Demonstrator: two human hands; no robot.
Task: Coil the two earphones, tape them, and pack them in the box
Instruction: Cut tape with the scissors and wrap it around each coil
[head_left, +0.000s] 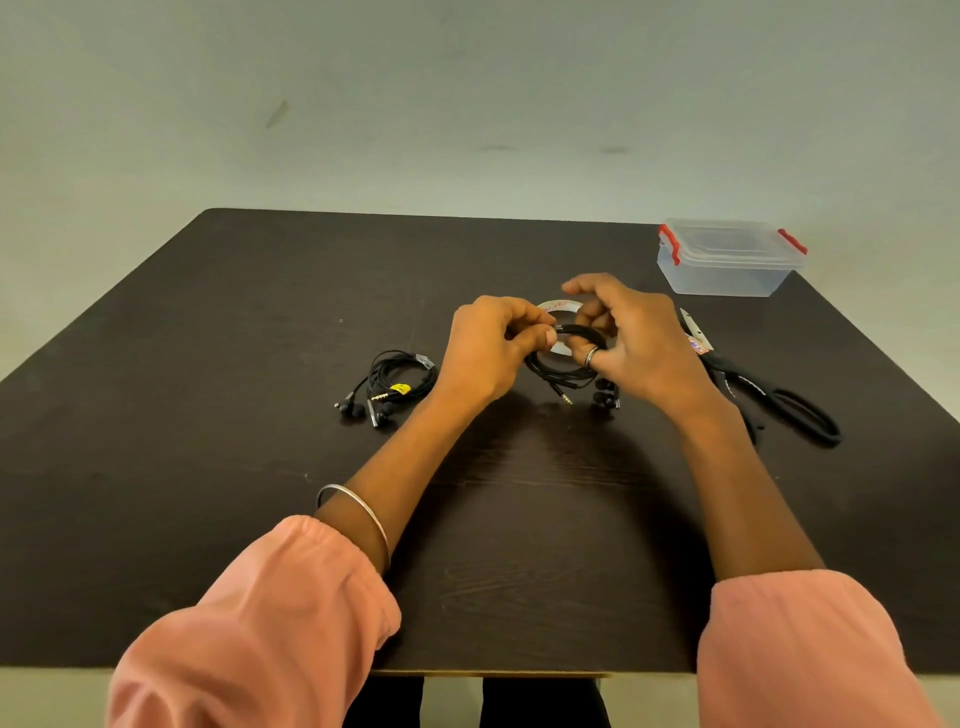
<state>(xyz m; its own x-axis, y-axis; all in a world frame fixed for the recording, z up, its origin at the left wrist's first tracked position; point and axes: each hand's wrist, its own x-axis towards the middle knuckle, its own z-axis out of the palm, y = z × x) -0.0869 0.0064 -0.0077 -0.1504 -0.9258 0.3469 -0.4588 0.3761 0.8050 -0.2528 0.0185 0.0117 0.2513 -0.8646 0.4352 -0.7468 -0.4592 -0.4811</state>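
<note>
Earphones, two black sets of them, sit at the centre of this packing job, and one is being worked in mid-air: the left hand (491, 348) pinches the top of a coiled earphone (563, 364) between thumb and fingertips, while the right hand (631, 345), a ring on one finger, curls its fingers round the other side of the loop, its forefinger lifted clear. The plug and the two earbuds hang loose below the coil, just above the dark table (208, 364). A tape roll (558, 306) lies on the table right behind the hands, partly hidden by them. To the left, near the left hand, rests the second earphone (392, 384), already coiled, with a yellow tag and what looks like clear tape on its upper edge. To the right lie scissors (774, 400) with black handles, and beyond them, at the far right corner, a clear plastic box (727, 260) with red clips, lid on. The cord looks light, thin and springy, likely to uncoil if released, so the sound hold is where the strands cross at the top, pinched firmly until tape binds them; the earbuds and plug are best left dangling rather than tugged
</note>
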